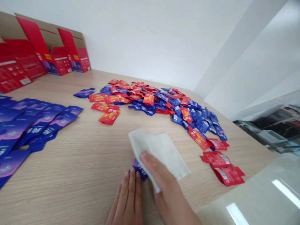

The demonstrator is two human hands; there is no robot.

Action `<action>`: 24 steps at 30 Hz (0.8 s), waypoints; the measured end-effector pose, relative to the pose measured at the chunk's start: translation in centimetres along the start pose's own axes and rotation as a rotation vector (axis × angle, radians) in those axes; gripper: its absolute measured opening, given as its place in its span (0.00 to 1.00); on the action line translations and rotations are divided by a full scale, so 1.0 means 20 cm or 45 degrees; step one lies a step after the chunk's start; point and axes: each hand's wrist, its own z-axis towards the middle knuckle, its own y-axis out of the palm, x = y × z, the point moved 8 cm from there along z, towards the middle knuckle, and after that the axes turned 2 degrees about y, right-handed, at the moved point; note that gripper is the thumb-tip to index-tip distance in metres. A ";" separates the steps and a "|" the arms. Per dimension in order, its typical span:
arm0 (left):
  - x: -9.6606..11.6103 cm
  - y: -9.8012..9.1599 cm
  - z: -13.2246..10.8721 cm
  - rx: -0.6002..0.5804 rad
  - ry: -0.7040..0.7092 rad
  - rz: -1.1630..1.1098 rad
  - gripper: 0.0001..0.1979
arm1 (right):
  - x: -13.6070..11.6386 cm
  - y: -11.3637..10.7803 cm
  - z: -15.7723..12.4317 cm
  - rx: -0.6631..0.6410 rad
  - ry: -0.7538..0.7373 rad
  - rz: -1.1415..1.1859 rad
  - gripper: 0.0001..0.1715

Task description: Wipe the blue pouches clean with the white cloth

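We log the left hand (126,198) with fingers pressed together, tips against a blue sachet (140,170), seemingly steadying it on the pale wood-grain counter (70,175). The right hand (168,190) holds a white cloth (161,153) over the sachet, its thumb hidden. Loose blue sachets (30,125) fan out at 9 o'clock, a red-and-blue sachet heap (159,100) lies at 12 o'clock, and red cartons (39,47) stand at 11 o'clock against a white wall (152,40).

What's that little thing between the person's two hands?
In the head view, a small blue sachet lies between the left hand and the right hand, on the wood-grain tabletop.
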 end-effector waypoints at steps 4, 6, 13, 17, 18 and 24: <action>-0.03 -0.03 0.02 0.014 0.053 -0.019 0.35 | 0.01 0.11 0.02 -0.181 -0.151 -0.098 0.55; -0.02 -0.05 0.04 0.056 0.042 -0.001 0.35 | 0.17 0.02 0.00 -0.117 0.028 -0.119 0.58; 0.04 -0.10 0.07 0.127 -0.027 0.125 0.26 | 0.16 -0.13 -0.04 0.056 0.200 -0.025 0.59; 0.03 -0.09 0.05 0.052 0.092 0.085 0.22 | -0.09 0.09 0.01 -0.185 -0.092 -0.022 0.58; 0.02 -0.08 0.04 0.036 0.103 0.065 0.23 | -0.08 0.11 0.02 -0.209 -0.106 -0.034 0.58; 0.02 -0.06 0.04 0.047 0.053 0.046 0.33 | 0.29 -0.13 -0.02 0.048 0.227 -0.075 0.47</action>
